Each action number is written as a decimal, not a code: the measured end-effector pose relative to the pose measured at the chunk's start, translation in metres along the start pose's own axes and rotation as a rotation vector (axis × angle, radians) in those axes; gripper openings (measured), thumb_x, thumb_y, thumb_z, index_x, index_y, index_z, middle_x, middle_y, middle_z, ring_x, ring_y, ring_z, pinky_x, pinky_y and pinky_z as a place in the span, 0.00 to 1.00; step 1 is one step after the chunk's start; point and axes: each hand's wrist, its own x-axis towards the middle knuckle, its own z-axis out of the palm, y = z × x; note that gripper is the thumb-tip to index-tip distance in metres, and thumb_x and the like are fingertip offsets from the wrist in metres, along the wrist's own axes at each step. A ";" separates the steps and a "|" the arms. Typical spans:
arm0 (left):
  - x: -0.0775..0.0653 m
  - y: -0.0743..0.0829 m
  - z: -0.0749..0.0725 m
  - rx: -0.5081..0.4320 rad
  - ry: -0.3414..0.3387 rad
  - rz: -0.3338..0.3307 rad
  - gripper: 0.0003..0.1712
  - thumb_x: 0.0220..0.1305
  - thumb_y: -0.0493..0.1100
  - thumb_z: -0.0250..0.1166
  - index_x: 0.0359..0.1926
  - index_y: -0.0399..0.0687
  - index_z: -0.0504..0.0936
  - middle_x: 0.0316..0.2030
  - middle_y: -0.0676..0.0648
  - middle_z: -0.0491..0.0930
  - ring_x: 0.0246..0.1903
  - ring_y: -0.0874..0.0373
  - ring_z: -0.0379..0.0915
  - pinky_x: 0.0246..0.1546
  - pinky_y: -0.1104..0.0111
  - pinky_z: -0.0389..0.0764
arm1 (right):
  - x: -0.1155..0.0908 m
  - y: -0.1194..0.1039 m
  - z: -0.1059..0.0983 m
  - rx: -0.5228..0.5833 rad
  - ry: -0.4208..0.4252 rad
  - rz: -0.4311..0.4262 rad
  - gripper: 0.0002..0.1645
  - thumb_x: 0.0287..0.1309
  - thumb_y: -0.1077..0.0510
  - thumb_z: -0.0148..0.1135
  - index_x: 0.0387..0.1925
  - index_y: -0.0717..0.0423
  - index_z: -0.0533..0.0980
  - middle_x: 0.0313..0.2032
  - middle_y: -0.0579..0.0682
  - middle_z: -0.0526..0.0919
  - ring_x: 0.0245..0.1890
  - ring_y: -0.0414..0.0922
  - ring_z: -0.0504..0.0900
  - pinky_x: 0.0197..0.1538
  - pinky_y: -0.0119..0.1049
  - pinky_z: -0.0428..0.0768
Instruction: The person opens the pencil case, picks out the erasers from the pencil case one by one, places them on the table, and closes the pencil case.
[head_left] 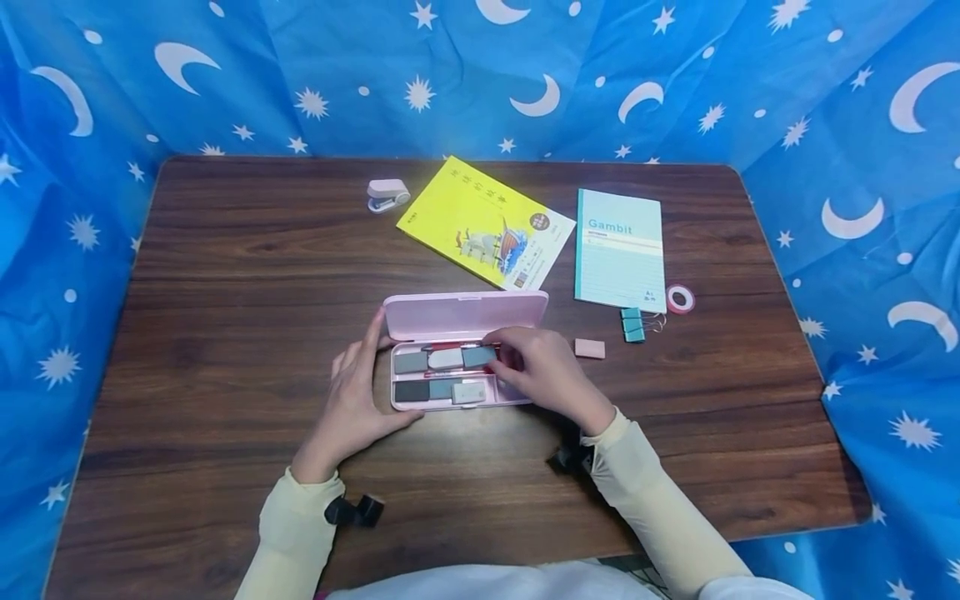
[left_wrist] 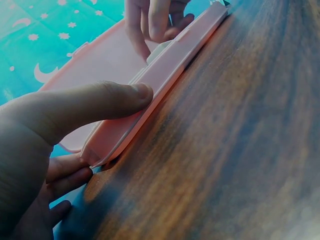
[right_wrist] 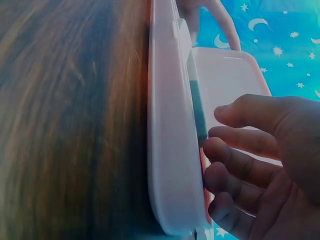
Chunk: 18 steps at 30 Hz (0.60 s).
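Note:
A pink pencil case (head_left: pixel 506 400) lies on the table with its lid (head_left: pixel 465 317) raised. My left hand (head_left: pixel 352 404) holds its left end, the thumb along the front wall and the other fingers round the end. Inside, the back row has a grey eraser (head_left: pixel 410 362), a white eraser (head_left: pixel 446 359) and a teal eraser (head_left: pixel 478 357); dark, teal and light grey erasers lie in front. Red pens (head_left: pixel 457 374) show between them. My right hand (head_left: pixel 543 367) is over the right side, fingertips close beside the back teal eraser (right_wrist: pixel 198 107), thumb and fingers apart.
Right of the case lies a pink eraser (head_left: pixel 589 348). Beyond are a teal binder clip (head_left: pixel 632 326), a tape roll (head_left: pixel 680 299), a pale Gambit notebook (head_left: pixel 619 250), a yellow book (head_left: pixel 480 225) and a small stapler (head_left: pixel 387 194). Blue curtains (head_left: pixel 450 75) border the wooden table.

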 end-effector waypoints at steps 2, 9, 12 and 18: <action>0.000 0.000 0.000 0.002 -0.004 -0.008 0.85 0.29 0.53 0.88 0.82 0.62 0.38 0.63 0.45 0.75 0.59 0.47 0.66 0.64 0.44 0.55 | 0.003 -0.001 0.003 -0.002 -0.012 0.017 0.14 0.58 0.55 0.72 0.46 0.53 0.84 0.24 0.41 0.76 0.24 0.37 0.71 0.30 0.34 0.69; 0.000 0.004 0.000 0.012 -0.009 -0.017 0.86 0.27 0.53 0.89 0.82 0.62 0.38 0.63 0.44 0.75 0.60 0.47 0.66 0.64 0.44 0.56 | 0.005 -0.005 0.008 -0.036 -0.027 0.046 0.13 0.55 0.54 0.75 0.42 0.52 0.83 0.22 0.41 0.74 0.22 0.38 0.69 0.27 0.34 0.67; 0.000 0.004 0.000 0.013 -0.004 -0.012 0.87 0.27 0.53 0.89 0.82 0.62 0.38 0.64 0.44 0.75 0.60 0.47 0.66 0.64 0.44 0.56 | 0.005 -0.005 0.010 -0.041 -0.026 0.051 0.13 0.54 0.55 0.75 0.41 0.51 0.82 0.21 0.40 0.73 0.21 0.37 0.68 0.26 0.33 0.65; 0.000 0.004 -0.001 0.011 0.010 -0.005 0.87 0.26 0.53 0.89 0.82 0.61 0.39 0.63 0.44 0.75 0.59 0.47 0.66 0.64 0.45 0.56 | 0.002 -0.007 0.005 0.001 0.015 0.069 0.15 0.52 0.56 0.75 0.40 0.52 0.79 0.21 0.41 0.72 0.20 0.37 0.67 0.24 0.33 0.64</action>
